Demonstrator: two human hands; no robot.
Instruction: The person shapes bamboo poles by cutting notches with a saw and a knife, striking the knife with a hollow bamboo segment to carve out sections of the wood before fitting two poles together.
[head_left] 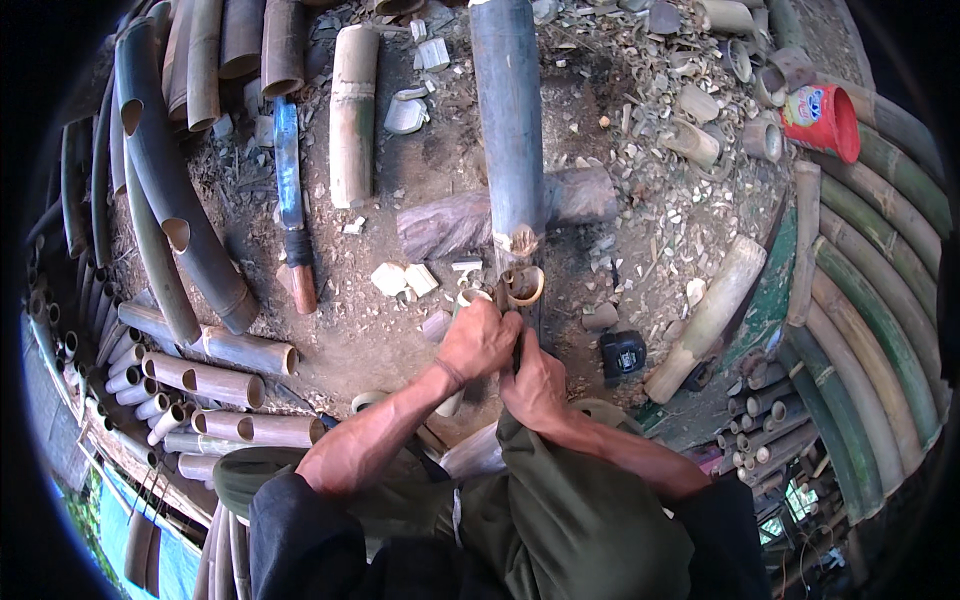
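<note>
My left hand (pixel 474 340) is closed round a small bamboo piece (pixel 473 297), whose pale cut rim shows above the fist. Pressed close beside it, my right hand (pixel 535 388) grips a dark, narrow tool (pixel 503 293) pointing away from me; its exact kind is hidden by the fingers. Just beyond the hands is the cut end of a bamboo tube (pixel 524 286) with a pale rim. A long grey bamboo pole (pixel 510 120) stretches away from there, resting across a rough log (pixel 445 222).
A machete (pixel 288 170) with a wooden handle lies on the left. Notched bamboo tubes (pixel 165 190) are stacked behind it. To the right are a black tape measure (pixel 623 353), a loose bamboo length (pixel 708 318), a red container (pixel 820 122) and bamboo poles (pixel 880 270). Chips litter the ground.
</note>
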